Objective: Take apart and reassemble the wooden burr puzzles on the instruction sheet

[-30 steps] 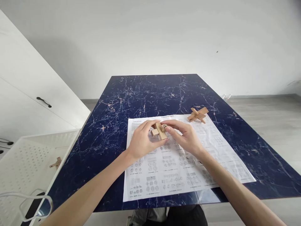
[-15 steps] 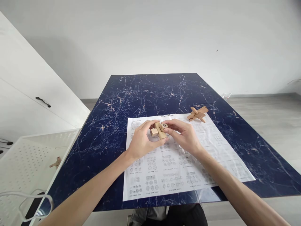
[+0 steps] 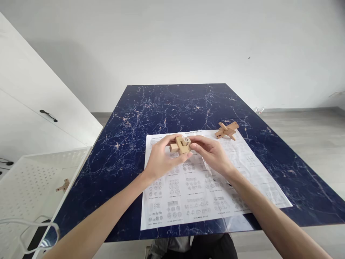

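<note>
Above the printed sheet [image 3: 180,187], my left hand [image 3: 161,156] is closed around a wooden burr puzzle [image 3: 182,148], its thumb along the near side and fingers at the far side. A square block end sticks out of the puzzle towards the left palm. On top, at the right, shows a piece with dark handwritten marks [image 3: 186,141]. My right hand [image 3: 211,153] is closed at that side, thumb and index finger pinching at the marked piece. Its other fingers are partly hidden.
Another wooden burr puzzle [image 3: 227,130] lies at the sheet's far right corner. The table [image 3: 167,108] has a blue marbled top. To the left are a white perforated basket [image 3: 35,172] with a small wooden piece [image 3: 63,185], a white cable [image 3: 29,223] and a white cabinet [image 3: 35,90].
The marked piece has turned and sits further left, against the puzzle's middle. The puzzle has tilted in my left hand, and my right thumb has shifted slightly right.
</note>
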### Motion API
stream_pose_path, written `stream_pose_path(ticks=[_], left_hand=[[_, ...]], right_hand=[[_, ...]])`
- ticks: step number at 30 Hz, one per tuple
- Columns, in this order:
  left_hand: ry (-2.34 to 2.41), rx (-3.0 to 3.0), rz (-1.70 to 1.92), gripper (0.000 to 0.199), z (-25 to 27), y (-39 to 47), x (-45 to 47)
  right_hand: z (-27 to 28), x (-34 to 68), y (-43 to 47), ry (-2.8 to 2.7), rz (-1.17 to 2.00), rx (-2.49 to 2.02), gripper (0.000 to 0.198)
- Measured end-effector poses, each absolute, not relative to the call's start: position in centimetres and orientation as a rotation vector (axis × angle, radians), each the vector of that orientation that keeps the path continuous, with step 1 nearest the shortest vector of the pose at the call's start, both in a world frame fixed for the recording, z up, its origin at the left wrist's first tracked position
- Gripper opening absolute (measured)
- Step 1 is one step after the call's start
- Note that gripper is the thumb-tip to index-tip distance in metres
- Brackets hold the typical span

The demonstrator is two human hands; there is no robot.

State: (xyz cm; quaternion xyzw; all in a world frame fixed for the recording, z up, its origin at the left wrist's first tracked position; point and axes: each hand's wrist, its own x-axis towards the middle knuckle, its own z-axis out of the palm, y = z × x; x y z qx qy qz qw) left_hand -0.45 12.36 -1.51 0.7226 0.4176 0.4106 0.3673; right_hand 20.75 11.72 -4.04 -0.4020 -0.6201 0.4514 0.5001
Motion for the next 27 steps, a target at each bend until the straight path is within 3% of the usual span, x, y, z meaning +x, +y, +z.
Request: stream_pose_path(ticks=[4, 12, 16, 20, 27], left_hand=[[1.076, 1.735, 1.017, 0.05, -1.3, 12.5, -0.5], [1.074, 1.717, 1.13, 0.052, -1.9, 13.4, -1.0], [1.28, 1.758, 1.275, 0.051, -3.0, 15.2, -2.0], [1.52, 2.05, 1.202, 0.041, -4.7, 17.0, -3.3], [1.76, 2.277, 1.103, 0.054, -6.8, 17.7, -3.7]], right_hand=[[-4.4, 20.7, 11.7, -1.477, 1.111, -0.959, 0.033], [-4.8, 20.3, 11.6, -1.568, 1.015, -1.058, 0.025], [-5.3, 20.5, 12.0, -1.448, 0.969, -1.148, 0.031], [-5.5, 20.9, 12.3, -1.319, 0.97, -1.227, 0.032], [-5.0, 21.0, 12.2, -1.263, 0.983, -1.271, 0.033]])
